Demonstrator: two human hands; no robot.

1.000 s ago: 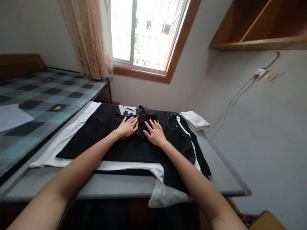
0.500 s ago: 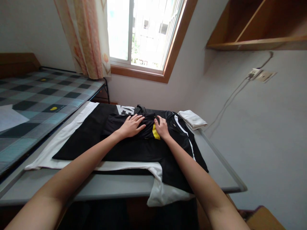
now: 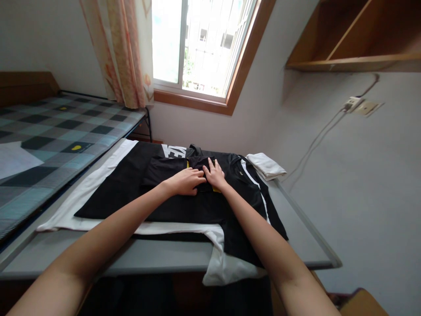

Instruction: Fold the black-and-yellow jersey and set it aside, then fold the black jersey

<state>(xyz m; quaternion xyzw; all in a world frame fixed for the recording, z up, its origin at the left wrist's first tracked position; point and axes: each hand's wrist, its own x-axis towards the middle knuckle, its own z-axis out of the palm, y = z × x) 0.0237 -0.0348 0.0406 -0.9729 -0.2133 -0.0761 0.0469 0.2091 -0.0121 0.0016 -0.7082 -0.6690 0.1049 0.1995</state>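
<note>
A black garment with yellow trim (image 3: pixel 171 166) lies partly folded on top of black and white shirts (image 3: pixel 138 206) spread over a grey table (image 3: pixel 296 237). My left hand (image 3: pixel 187 181) rests flat on the folded garment, fingers stretched to the right. My right hand (image 3: pixel 215 174) lies flat just beside it, fingers spread and pointing away from me, touching the left hand's fingertips. A bit of yellow shows under the right hand. Neither hand grips anything.
A folded white cloth (image 3: pixel 265 165) lies at the table's far right corner. A bed with a checked cover (image 3: pixel 49 140) stands to the left. Window and curtain (image 3: pixel 121 52) are behind. A wooden shelf (image 3: pixel 355 61) and a wall socket with cables (image 3: pixel 358 106) are on the right wall.
My two hands have come together over the folded garment's middle. The yellow patch that showed half a second ago is now mostly covered by my right hand.
</note>
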